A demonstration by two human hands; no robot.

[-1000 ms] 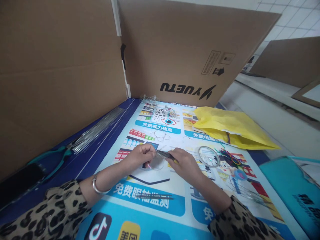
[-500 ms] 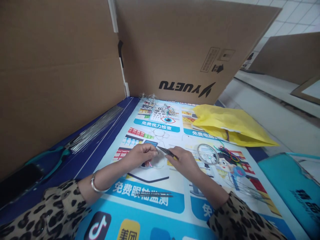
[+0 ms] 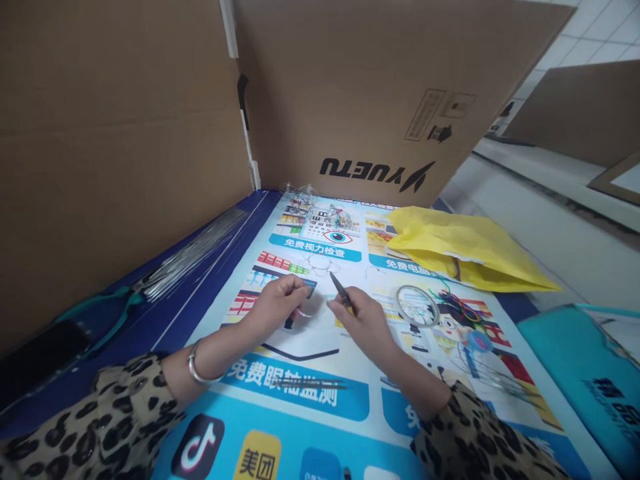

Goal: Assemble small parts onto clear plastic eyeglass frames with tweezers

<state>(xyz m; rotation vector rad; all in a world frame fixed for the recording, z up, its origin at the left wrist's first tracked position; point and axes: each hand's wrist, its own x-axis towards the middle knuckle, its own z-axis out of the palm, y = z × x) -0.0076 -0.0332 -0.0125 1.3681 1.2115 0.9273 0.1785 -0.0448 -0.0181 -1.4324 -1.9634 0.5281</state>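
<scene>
My left hand (image 3: 283,301) is closed in a pinch, thumb against forefinger, on a thin wire that barely shows. A small pink bit (image 3: 300,313) sits just below those fingertips. My right hand (image 3: 364,319) is wrapped round a pair of needle-nose pliers (image 3: 342,289) with dark pointed jaws and some yellow on the handle. The jaws point up and away, apart from the left hand. Beyond them, thin bent wire pieces (image 3: 323,264) lie on the printed sheet (image 3: 350,400).
Straight wires (image 3: 193,257) and teal-handled pliers (image 3: 113,300) lie left. At right are a round dish of clear beads (image 3: 418,306), coloured cords (image 3: 463,308), a yellow envelope (image 3: 465,250) and a teal pouch (image 3: 570,360). Cardboard panels (image 3: 380,87) stand behind.
The pliers have moved from beside my left fingertips away to the right, and their jaws now point more upward. My left hand has shifted slightly up and left.
</scene>
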